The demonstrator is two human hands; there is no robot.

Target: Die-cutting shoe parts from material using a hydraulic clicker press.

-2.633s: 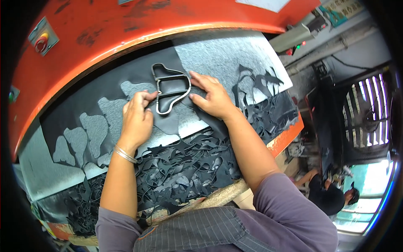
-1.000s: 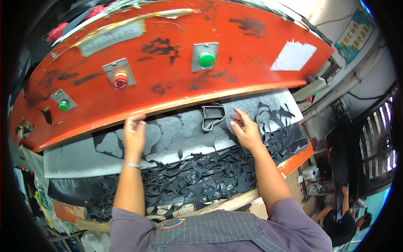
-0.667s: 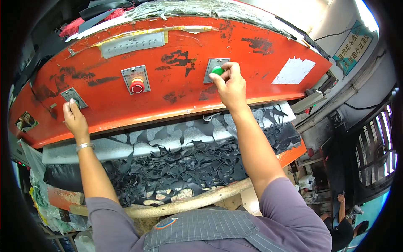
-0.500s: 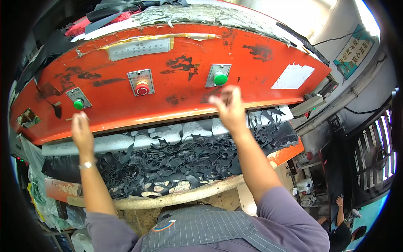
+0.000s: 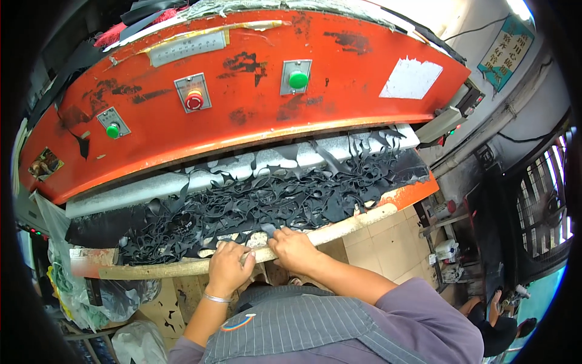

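At the machine's front edge, my left hand (image 5: 229, 267) bends its fingers over the pale padded rail (image 5: 182, 269), its thumb to the right. My right hand (image 5: 295, 250) is close beside it on the same rail, fingers closed and pointing left. A small dark flap of scrap (image 5: 268, 229) stands at the right fingertips. What lies under the left fingers is hidden. Beyond both hands, a tangled heap of black sheet offcuts (image 5: 267, 197) covers the bed, some strips hanging over the white board (image 5: 224, 167) behind it.
The orange machine front (image 5: 242, 115) bears two green buttons, the right one (image 5: 298, 79) larger, and a red stop button (image 5: 194, 100). Clear plastic bags (image 5: 130, 297) lie low at left. Shelving (image 5: 445, 249) stands right; another person (image 5: 500, 327) is at the far lower right.
Both hands have come down from near the green buttons to the front rail and closer together. The view has shifted a little.
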